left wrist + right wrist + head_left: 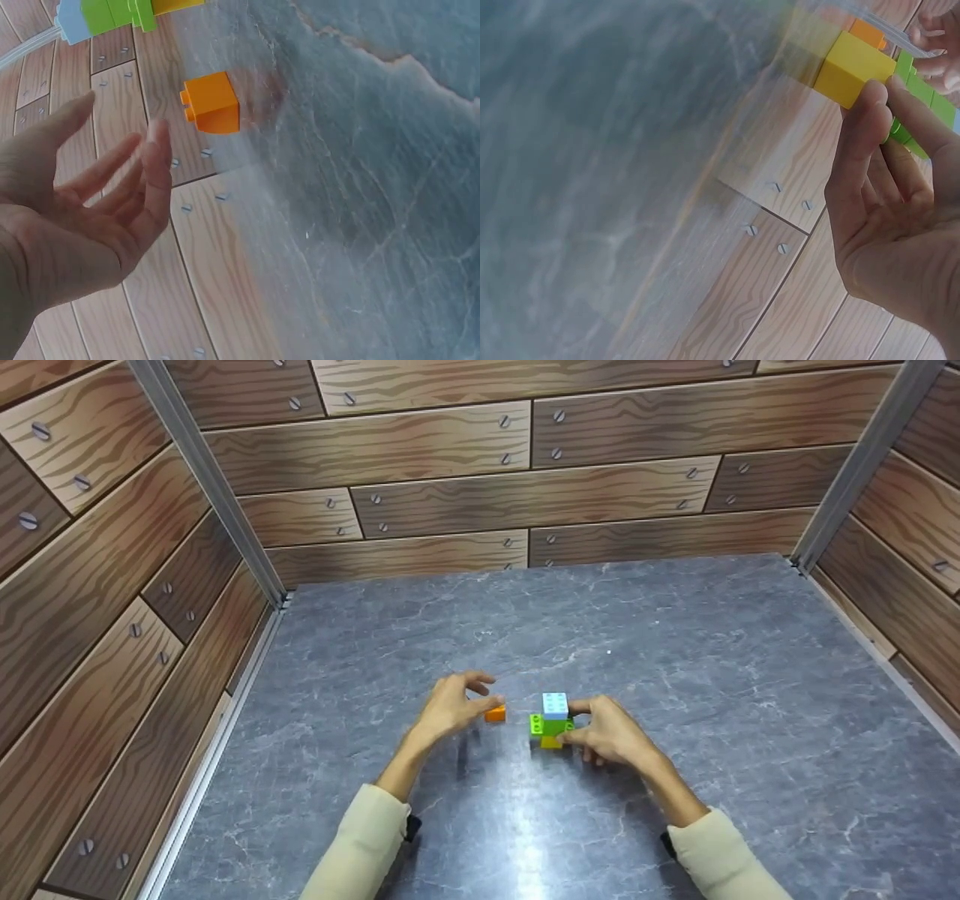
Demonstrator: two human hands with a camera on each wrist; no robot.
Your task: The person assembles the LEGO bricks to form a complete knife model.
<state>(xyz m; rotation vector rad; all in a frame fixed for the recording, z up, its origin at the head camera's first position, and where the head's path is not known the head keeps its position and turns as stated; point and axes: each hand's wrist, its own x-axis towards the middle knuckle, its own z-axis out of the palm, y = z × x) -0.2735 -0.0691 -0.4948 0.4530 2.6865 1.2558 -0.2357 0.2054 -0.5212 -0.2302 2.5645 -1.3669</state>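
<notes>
In the head view, my right hand (611, 733) pinches a stack of toy building bricks from its right side. A light blue brick (555, 704) tops the stack, green bricks (553, 727) form the middle and stick out sideways, and a yellow brick (847, 69) is at the bottom. The right wrist view shows thumb and fingertips against the lower bricks. My left hand (448, 706) hovers just left of a small orange brick (214, 103), fingers loosely bent with nothing between them. That orange brick lies on the table with its studs turned toward the left hand in the left wrist view.
The grey marbled tabletop (420, 622) extends around both hands. Wood-patterned panels (450, 450) with metal corner posts (214, 480) enclose it at the back and both sides.
</notes>
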